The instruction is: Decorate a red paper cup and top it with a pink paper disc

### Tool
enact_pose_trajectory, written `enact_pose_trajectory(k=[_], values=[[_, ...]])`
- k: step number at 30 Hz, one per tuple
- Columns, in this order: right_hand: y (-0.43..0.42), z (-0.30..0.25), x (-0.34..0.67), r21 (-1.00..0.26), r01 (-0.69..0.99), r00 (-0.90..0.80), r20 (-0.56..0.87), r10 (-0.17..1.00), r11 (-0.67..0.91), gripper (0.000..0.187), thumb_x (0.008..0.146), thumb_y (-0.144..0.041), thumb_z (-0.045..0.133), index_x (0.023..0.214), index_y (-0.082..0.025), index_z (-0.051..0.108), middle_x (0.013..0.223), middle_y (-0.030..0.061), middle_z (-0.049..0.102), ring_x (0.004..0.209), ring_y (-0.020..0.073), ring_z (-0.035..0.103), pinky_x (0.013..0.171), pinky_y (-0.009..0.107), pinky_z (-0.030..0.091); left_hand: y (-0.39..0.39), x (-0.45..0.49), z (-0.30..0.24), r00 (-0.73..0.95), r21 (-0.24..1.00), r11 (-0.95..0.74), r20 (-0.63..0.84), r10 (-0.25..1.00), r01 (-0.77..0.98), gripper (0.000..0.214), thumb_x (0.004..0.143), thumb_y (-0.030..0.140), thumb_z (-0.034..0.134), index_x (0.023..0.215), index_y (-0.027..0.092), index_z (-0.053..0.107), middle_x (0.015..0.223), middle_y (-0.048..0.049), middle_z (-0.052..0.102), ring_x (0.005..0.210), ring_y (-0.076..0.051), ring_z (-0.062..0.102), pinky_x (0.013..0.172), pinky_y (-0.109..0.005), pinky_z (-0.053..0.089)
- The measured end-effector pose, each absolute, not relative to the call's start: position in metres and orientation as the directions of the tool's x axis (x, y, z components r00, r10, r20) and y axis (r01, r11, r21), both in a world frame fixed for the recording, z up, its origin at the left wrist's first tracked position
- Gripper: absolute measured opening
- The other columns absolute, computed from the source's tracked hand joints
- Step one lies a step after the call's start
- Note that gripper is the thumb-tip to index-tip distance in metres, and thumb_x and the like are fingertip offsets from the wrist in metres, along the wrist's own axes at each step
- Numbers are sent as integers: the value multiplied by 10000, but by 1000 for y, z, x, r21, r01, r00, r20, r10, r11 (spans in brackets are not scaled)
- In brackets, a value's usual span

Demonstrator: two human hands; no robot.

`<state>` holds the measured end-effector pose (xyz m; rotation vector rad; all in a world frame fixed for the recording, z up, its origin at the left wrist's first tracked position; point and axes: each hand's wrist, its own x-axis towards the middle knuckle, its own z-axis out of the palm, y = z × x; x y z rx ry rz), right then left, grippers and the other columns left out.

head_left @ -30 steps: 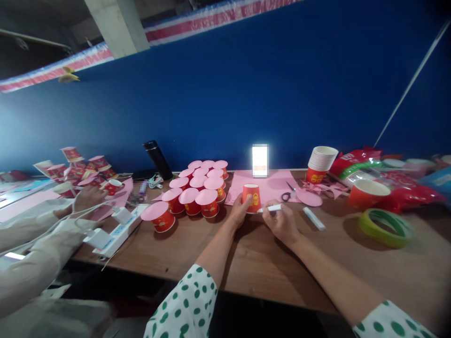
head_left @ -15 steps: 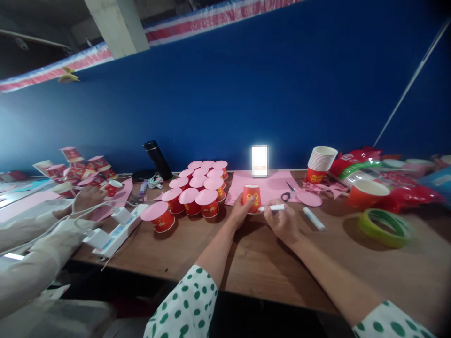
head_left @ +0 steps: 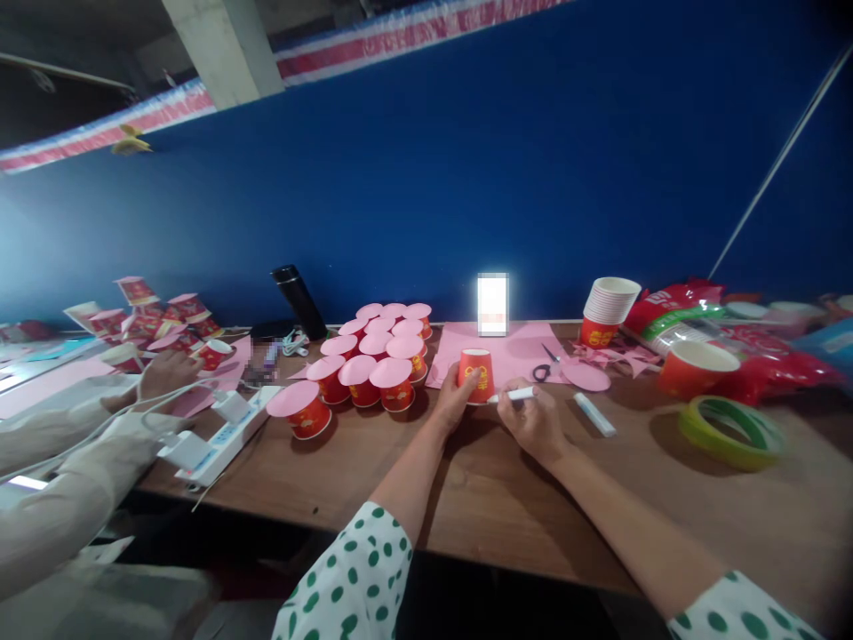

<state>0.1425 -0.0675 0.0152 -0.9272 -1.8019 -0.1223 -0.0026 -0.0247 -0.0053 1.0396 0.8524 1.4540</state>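
Observation:
My left hand (head_left: 454, 396) is closed around the side of a red paper cup (head_left: 477, 378) with yellow print, which stands upside down at the table's front middle. In my right hand (head_left: 530, 421) is a slim white pen-shaped tube (head_left: 520, 394). Its tip points left and lies at the cup's lower rim; whether it touches cannot be made out. Just behind the cup is a pink paper sheet (head_left: 453, 348), with black-handled scissors (head_left: 543, 372) on its right part. Another white tube (head_left: 594, 414) lies on the table right of my right hand.
Several red cups topped with pink discs (head_left: 390, 372) stand to the left. A power strip (head_left: 230, 436) and a co-worker's hand (head_left: 170, 373) are farther left. To the right are stacked cups (head_left: 599, 324), a pink disc (head_left: 586, 375), a tape roll (head_left: 726, 432) and a glowing phone (head_left: 493, 307) behind.
The white tube in my right hand has shifted slightly left and tilted a little. The cup has turned slightly in my left hand, so its yellow print shows differently.

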Motion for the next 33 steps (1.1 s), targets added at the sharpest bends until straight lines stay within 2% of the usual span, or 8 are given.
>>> enact_pose_trajectory(k=[8,18,23,33], values=[[-67,16,142,-293,611,-170,859,483,736,84,870,-171,472,794,-208,472,697,20,585,624,152,556,611,280,451,-24,-2,-7,-36,935,-168,165,986,-311,397,693,462,701,956,176,621,851,-35,649,735,-143,605,704,-276,491],[-64,13,144,-271,609,-142,887,439,745,92,868,-159,485,815,-218,438,698,24,584,624,150,552,593,291,455,-24,-3,-7,15,941,-149,161,987,-304,404,706,458,693,986,176,617,854,-34,642,737,-140,605,700,-272,507],[-64,13,144,-288,619,-136,877,461,731,88,873,-160,475,806,-211,450,703,21,582,636,148,555,619,285,461,-24,-3,-8,13,930,-133,146,989,-344,404,697,442,705,986,174,616,857,-28,648,738,-134,610,729,-277,510],[-68,16,143,-300,653,-153,847,509,696,106,870,-190,471,766,-204,477,657,10,571,587,142,539,596,266,438,-23,-3,-9,-3,934,-167,175,985,-316,409,715,468,676,992,171,627,868,-34,651,749,-143,605,719,-275,496]])
